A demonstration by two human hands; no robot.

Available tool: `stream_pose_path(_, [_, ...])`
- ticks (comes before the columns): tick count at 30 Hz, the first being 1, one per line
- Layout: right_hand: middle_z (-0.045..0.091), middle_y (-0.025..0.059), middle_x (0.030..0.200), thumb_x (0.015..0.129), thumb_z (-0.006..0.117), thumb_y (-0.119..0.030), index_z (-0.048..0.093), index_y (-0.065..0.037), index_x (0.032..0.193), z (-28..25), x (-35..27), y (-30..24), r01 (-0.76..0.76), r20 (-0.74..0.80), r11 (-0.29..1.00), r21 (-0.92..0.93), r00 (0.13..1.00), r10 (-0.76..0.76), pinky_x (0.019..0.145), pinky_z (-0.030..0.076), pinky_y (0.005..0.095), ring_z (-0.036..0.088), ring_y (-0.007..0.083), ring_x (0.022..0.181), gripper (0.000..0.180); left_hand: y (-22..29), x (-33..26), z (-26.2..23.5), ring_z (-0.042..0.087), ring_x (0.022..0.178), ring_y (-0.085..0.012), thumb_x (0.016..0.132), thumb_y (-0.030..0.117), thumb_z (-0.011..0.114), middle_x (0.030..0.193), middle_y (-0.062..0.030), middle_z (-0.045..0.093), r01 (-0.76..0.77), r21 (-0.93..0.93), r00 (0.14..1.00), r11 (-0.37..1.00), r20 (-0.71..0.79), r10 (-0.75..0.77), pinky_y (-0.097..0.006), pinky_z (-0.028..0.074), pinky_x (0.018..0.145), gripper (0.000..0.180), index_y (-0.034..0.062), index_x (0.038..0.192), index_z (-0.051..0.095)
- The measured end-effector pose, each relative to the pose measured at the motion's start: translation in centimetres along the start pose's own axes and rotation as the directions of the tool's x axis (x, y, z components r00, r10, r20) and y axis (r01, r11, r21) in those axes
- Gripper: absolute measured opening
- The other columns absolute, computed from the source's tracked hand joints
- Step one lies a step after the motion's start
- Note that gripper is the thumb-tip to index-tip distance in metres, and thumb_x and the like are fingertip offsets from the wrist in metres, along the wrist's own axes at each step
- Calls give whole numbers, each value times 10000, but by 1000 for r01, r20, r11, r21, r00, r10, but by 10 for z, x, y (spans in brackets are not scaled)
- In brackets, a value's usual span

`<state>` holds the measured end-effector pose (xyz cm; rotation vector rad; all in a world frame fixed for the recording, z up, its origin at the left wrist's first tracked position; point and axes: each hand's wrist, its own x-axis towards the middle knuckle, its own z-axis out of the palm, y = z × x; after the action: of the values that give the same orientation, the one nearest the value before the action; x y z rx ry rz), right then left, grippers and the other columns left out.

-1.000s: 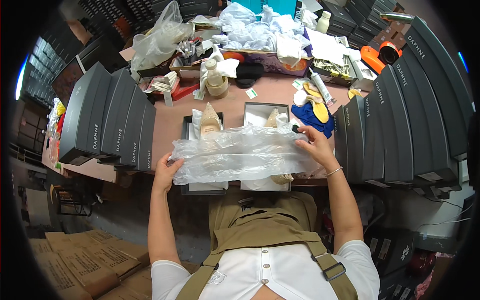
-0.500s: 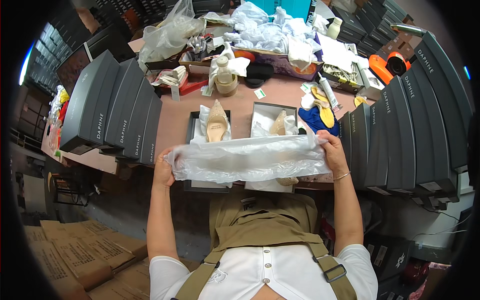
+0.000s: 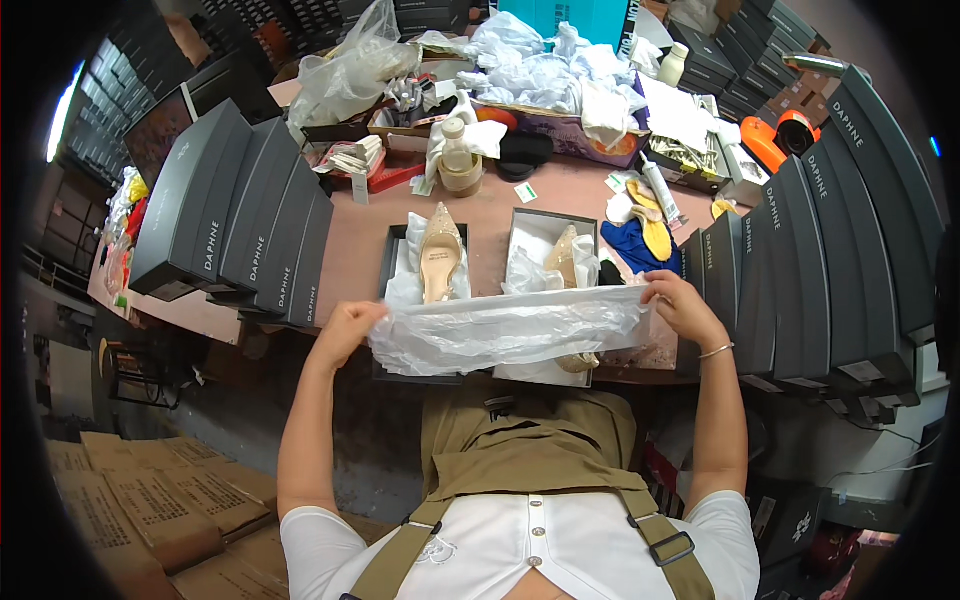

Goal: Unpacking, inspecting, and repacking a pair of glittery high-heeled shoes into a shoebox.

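A folded sheet of white tissue paper [image 3: 505,335] is stretched between my two hands above the table's front edge. My left hand [image 3: 350,328] pinches its left end, and my right hand [image 3: 682,302] pinches the upper right corner. Behind and partly under the paper stand two open grey boxes. In the left shoebox [image 3: 395,245] a beige pointed shoe [image 3: 440,255] lies on tissue, toe away from me. The right part [image 3: 520,228] holds white tissue and a glittery shoe [image 3: 568,255], mostly hidden by the sheet; a glittery piece [image 3: 578,362] shows below it.
Grey shoeboxes are stacked at the left [image 3: 235,210] and right [image 3: 800,270]. At the back sit a bin of crumpled tissue [image 3: 560,75], a bottle in a tape roll [image 3: 458,160] and a red tray [image 3: 400,172]. A blue cloth [image 3: 635,243] lies right. Cartons [image 3: 150,510] cover the floor left.
The tissue sheet has tilted and moved slightly right and down, its upper edge now straighter. My left hand has shifted right, my right hand slightly right and down. More of the left shoe shows.
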<state>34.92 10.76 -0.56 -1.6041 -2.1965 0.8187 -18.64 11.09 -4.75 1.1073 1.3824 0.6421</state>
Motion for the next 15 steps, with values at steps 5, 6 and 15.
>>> stream_pose_path(5, [515, 197, 1277, 814, 653, -146, 555, -28, 1167, -28, 23, -99, 270, -94, 963, -6, 958, -270, 1000, 393, 401, 485, 343, 1195, 385, 60, -33, 21, 586, 886, -137, 758, 30, 649, 890, -39, 633, -331, 321, 941, 887, 45, 335, -258, 445, 805, 138, -14, 888, 667])
stream_pose_path(6, [500, 200, 1298, 811, 671, -200, 546, -29, 1192, -12, 35, -117, 332, -30, 943, 39, 943, -330, 998, 391, 411, 480, 348, 1198, 436, 70, -42, 22, 582, 903, -139, 752, 13, 632, 918, -45, 630, -331, 321, 942, 887, 57, 331, -259, 444, 810, 156, -15, 903, 665])
stream_pose_path(15, [601, 181, 947, 778, 657, -155, 612, -14, 901, 43, 63, -85, 281, 294, 953, -117, 926, -237, 786, 459, 427, 584, 357, 916, 192, 108, -69, 9, 579, 989, -167, 671, -80, 471, 1060, -95, 622, -542, 407, 831, 735, 131, 540, -270, 447, 857, 400, -16, 1025, 647])
